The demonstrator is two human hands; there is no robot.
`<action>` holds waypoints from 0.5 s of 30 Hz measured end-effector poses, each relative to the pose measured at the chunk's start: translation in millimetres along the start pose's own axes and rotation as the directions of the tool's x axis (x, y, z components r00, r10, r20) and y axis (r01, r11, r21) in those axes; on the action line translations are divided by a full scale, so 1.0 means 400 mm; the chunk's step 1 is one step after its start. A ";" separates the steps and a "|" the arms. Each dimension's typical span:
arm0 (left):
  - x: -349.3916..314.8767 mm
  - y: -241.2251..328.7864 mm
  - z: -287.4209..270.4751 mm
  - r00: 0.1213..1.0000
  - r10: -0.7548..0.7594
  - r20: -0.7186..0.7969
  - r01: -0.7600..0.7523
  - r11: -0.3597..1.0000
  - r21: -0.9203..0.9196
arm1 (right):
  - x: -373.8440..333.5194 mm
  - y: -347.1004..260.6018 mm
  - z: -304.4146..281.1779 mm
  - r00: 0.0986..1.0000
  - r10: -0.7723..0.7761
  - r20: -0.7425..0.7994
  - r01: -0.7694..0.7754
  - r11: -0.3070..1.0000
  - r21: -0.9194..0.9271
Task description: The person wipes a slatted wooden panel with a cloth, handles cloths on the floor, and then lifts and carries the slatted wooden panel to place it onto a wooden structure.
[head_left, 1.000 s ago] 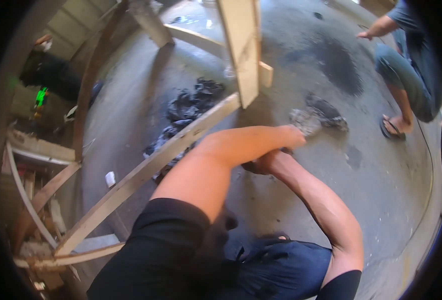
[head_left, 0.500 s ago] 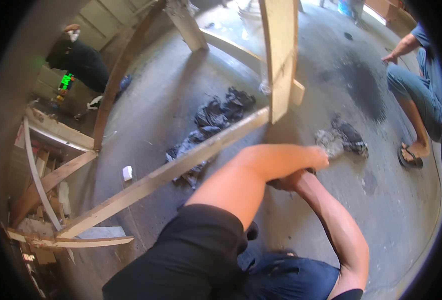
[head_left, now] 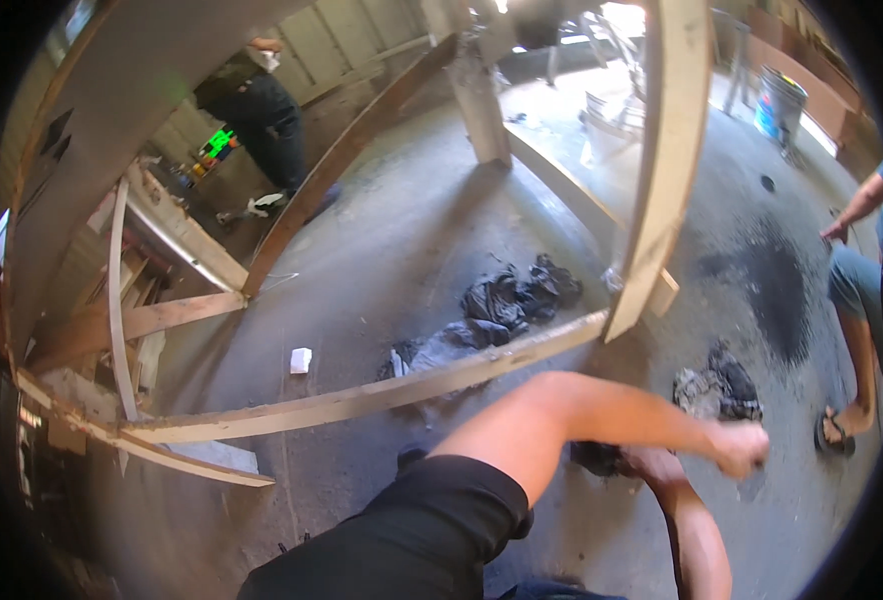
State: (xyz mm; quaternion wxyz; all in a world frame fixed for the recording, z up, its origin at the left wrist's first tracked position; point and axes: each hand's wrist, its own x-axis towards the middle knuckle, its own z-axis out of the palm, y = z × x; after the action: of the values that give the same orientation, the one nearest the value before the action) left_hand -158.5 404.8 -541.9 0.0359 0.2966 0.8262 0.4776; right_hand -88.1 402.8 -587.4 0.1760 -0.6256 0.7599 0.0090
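Observation:
My left arm, in a black sleeve, reaches to the right across my right forearm. At its end my left hand [head_left: 742,448] is closed, with a small dark spot at its edge; whatever it may hold is hidden. Lower and further left, my right hand [head_left: 650,463] is closed on a black, bunched thing [head_left: 596,458], partly covered by my left arm, its kind not clear. A grey and black crumpled wad [head_left: 717,388] lies on the floor just beyond my left hand. Both hands are on the near side of a wooden frame's rail [head_left: 362,405].
An upright wooden leg [head_left: 662,170] rises ahead of my hands. Black crumpled plastic [head_left: 507,300] and a white block [head_left: 301,360] lie on the floor beyond the rail. A dark stain [head_left: 777,290] and a bucket [head_left: 780,105] are to the right. One person [head_left: 867,310] sits right; another [head_left: 267,120] stands far left.
The view has tilted up and left, so the scene sits lower and further right. My left hand has moved right, away from my right hand, which it was close to before.

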 end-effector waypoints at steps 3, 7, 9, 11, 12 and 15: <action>-0.009 0.077 0.058 0.965 0.253 -0.072 -0.252 0.967 0.024 | 0.023 0.015 -0.043 0.961 0.231 0.156 -0.241 0.969 0.050; -0.004 0.095 0.057 0.978 0.129 -0.161 -0.153 0.978 -0.143 | 0.049 0.040 -0.131 0.827 0.477 0.299 -0.487 0.872 -0.044; -0.030 0.035 0.022 0.953 -0.010 -0.304 -0.030 0.992 -0.126 | 0.085 0.098 -0.085 0.823 0.481 0.303 -0.490 0.870 -0.051; -0.036 0.020 0.009 0.963 -0.072 -0.259 0.046 0.994 -0.104 | 0.124 0.250 0.061 0.834 0.360 0.418 -0.410 0.912 0.032; -0.045 0.006 0.002 0.965 -0.047 -0.257 0.033 0.998 -0.060 | 0.122 0.250 0.047 0.829 0.372 0.419 -0.427 0.903 0.043; -0.074 -0.051 -0.017 0.964 -0.034 -0.264 0.061 0.994 0.093 | 0.146 0.215 -0.002 0.849 0.384 0.363 -0.429 0.902 0.050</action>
State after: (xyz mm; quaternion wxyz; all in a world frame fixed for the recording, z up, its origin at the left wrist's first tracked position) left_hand -145.9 376.7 -561.2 -0.0772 0.2123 0.8536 0.4695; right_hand -179.5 366.0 -620.7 0.3403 -0.4264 0.8313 0.1064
